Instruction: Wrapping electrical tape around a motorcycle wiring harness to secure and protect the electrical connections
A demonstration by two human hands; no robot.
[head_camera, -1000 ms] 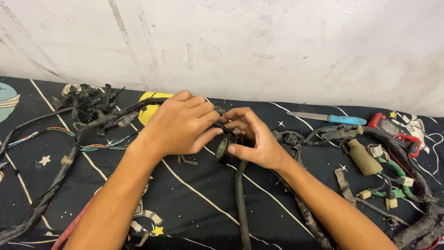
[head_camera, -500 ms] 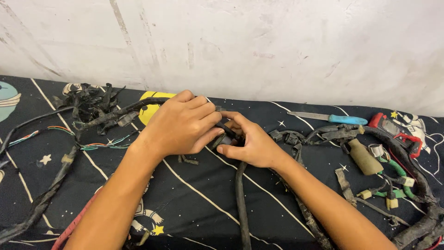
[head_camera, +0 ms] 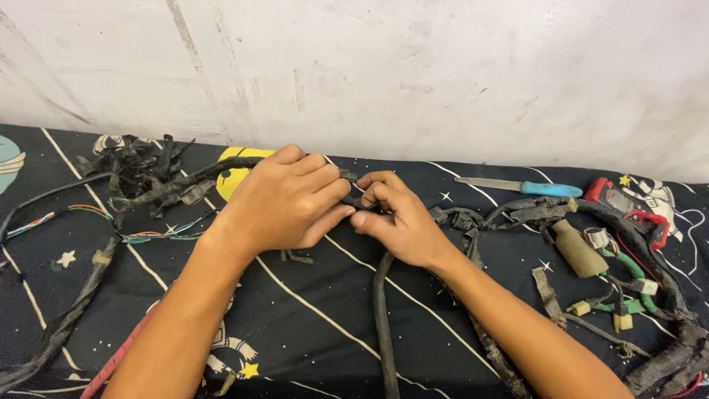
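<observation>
Knife (head_camera: pixel 521 187) right of both hands, wire tangle (head_camera: pixel 148 177) left.

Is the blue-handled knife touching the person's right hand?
Apart. The head view shows the blue-handled knife lying by the wall, with bare dark cloth between it and the right hand.

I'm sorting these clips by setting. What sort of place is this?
Probably a makeshift home repair spot, not a fitted workshop: a black patterned cloth covers the surface against a scuffed white wall, with a black wiring harness and a blue-handled knife spread out by the hands.
</observation>
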